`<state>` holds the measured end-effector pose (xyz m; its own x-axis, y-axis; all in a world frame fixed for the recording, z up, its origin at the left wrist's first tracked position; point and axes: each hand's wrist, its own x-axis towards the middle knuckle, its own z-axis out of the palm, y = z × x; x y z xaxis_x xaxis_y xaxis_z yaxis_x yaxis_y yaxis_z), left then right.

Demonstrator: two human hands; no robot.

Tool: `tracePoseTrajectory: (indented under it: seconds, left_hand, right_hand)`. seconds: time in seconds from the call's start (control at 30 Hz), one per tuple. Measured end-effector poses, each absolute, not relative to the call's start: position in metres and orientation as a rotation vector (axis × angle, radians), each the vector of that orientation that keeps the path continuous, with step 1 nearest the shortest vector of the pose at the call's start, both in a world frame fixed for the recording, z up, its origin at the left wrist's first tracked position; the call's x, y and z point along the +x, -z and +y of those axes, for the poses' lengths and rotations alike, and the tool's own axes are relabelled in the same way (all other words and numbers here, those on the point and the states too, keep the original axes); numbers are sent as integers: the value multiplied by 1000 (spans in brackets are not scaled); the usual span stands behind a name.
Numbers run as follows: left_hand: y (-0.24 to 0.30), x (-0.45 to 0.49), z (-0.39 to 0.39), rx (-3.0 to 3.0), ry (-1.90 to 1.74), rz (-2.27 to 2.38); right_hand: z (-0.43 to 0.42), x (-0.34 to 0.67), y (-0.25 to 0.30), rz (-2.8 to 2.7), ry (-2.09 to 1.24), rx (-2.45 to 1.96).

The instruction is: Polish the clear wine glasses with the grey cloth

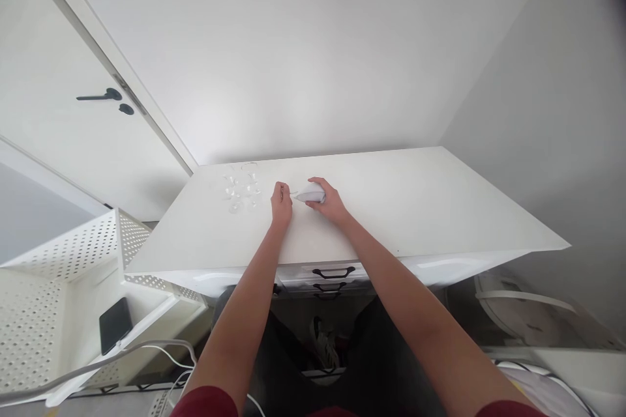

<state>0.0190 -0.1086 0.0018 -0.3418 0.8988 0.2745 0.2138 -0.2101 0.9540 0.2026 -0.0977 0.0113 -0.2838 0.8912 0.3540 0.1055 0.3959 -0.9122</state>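
My left hand (281, 203) is closed, its fingers pinching a thin dark object (282, 193) too small to name. A fine line (293, 193) runs from these fingers toward my right hand (330, 202). That hand curls around a smooth, pale grey-white object (312, 193) with a narrow tip pointing left; its exact kind is unclear. Both hands are over the white cabinet top (391, 208), close together but apart. Left of them stand several clear, glass-like pieces (242, 186) with round outlines, their shapes faint against the white.
Drawers with black handles (333, 272) face me below the top. At left is a white perforated shelf unit (88, 241) holding a black phone-like slab (115, 324), with a grey cable (147, 344) nearby. A door with a black handle (100, 96) stands back left.
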Motion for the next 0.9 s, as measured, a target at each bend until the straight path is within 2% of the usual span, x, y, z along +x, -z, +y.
tracePoseTrajectory:
  seconds: [0.1,0.3,0.43,0.6,0.73,0.9]
  left_hand:
    - [-3,18,-108,1315,-1574,1525]
    - [-11,25,-115,1657,-1494,1451]
    - [-11,25,-117,1712,-1409,1350]
    - [-9,20,-114,1680,-1458,1433]
    - [-7,22,-113,1675,-1418,1504]
    - [-5,27,-114,1789,-1204,1473]
  right_hand:
    - [-94,202,-10,-1606,-1077,-889]
    - [-79,206,-3,-1106,-1154,-831]
    - [-80,210,-3,-1239,-1045,-865]
    - [-85,210,-8,-1565,-977,-901]
    - [-86,210,-10,-1367,-1071,-852]
    - [-80,215,-9,-1027,-1131,-826]
